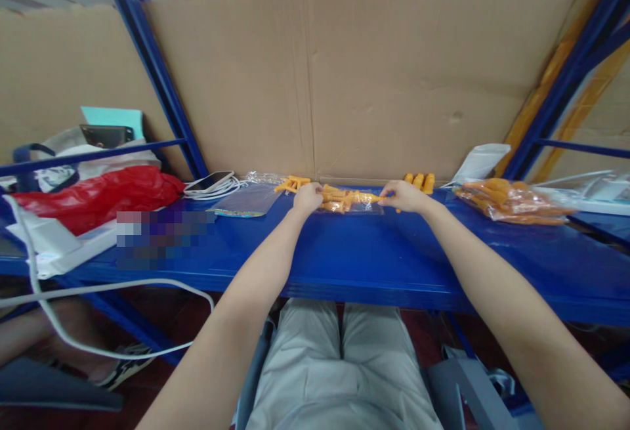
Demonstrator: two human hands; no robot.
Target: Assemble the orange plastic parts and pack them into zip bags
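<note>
"Head view: where was the small clear bag (pixel 346 202) with the orange pieces in it?"

"On the blue counter (pixel 359 253), near the cardboard sheet (pixel 394 88), between the left hand (pixel 308 200) and the right hand (pixel 404 196)."

"How did each grip stand?"

"The right pinched that bag's right end, thumb and fingertips together. The left was bent in at the other end, but its fingertips were small and partly hidden, so I couldn't tell whether it was closed on the plastic."

"What lay just beside them?"

"Loose orange parts (pixel 292 184) sat left of the left hand, and a short orange row (pixel 419 182) sat behind the right wrist."

"And farther out?"

"Leftward came a flat clear bag (pixel 251 201), a phone (pixel 212 182) and a red bundle (pixel 103 197). Rightward lay a bulging bag (pixel 512 201) of orange pieces."
</note>
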